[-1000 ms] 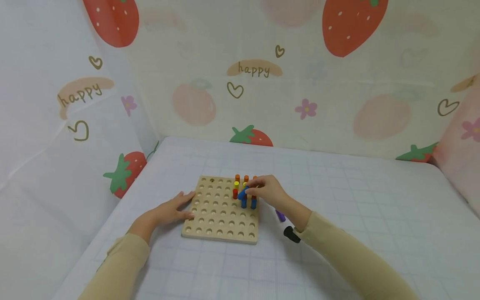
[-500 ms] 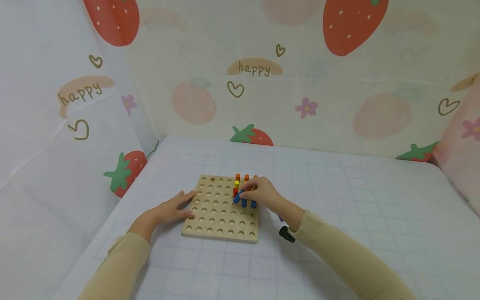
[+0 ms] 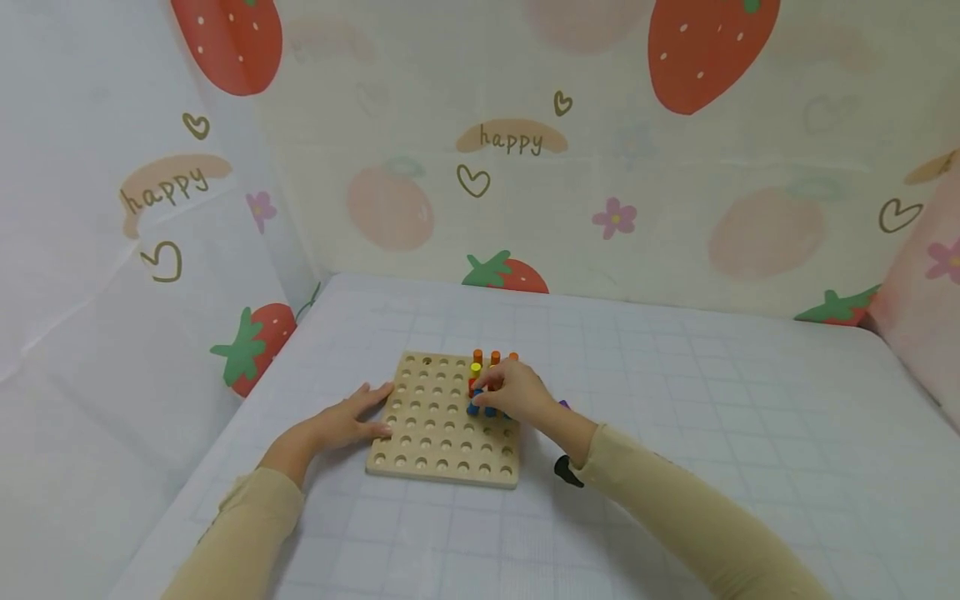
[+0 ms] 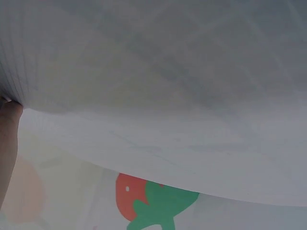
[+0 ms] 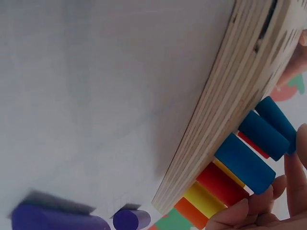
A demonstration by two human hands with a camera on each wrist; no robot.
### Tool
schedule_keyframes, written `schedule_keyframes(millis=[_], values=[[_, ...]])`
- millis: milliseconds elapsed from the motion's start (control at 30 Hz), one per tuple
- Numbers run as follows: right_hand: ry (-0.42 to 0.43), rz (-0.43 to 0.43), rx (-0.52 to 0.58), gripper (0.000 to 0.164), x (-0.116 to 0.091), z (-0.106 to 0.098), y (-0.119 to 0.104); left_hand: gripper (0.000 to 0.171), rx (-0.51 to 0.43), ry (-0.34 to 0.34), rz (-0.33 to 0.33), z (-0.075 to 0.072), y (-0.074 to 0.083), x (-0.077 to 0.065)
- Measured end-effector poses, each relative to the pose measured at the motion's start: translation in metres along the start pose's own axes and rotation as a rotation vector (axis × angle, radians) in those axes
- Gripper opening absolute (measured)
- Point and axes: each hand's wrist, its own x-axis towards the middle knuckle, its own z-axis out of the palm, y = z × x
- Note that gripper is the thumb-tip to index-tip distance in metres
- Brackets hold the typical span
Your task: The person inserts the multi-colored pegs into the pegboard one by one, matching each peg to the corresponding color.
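A wooden peg board (image 3: 432,465) with rows of round holes lies on the table. My right hand (image 3: 521,393) pinches the top of a blue peg (image 5: 277,120) between thumb and finger. This peg stands at the board, left of two other blue pegs, the nearest of which (image 5: 245,163) shows large in the right wrist view. Behind them stand red pegs (image 5: 223,183), yellow pegs (image 3: 476,368) and orange pegs (image 3: 477,356), partly covered by the right hand. My left hand (image 3: 341,423) rests at the board's left edge, its fingers extended against it.
Purple pegs (image 5: 57,219) lie on the table right of the board. A black piece (image 3: 567,471) lies beside the right sleeve (image 3: 675,508), partly hidden by it. Behind the table (image 3: 675,400) hangs a strawberry-print cloth (image 3: 525,200).
My right hand has moved left and slightly down with the blue peg, which was tilted over the board and now stands more upright. My left hand has stayed at the board's edge.
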Motion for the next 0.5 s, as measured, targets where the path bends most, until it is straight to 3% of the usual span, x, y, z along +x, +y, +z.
schedule_keyframes(millis=[300,500], values=[[0.002,-0.068,-0.071,0.013,-0.0009,0.0032,-0.0007,0.087,-0.004,0.002,0.01,0.0003,-0.0015,0.0014],[-0.005,-0.103,-0.094,0.023,-0.0012,0.0032,0.0008,0.087,-0.009,0.005,0.016,0.0002,-0.0014,0.0008]])
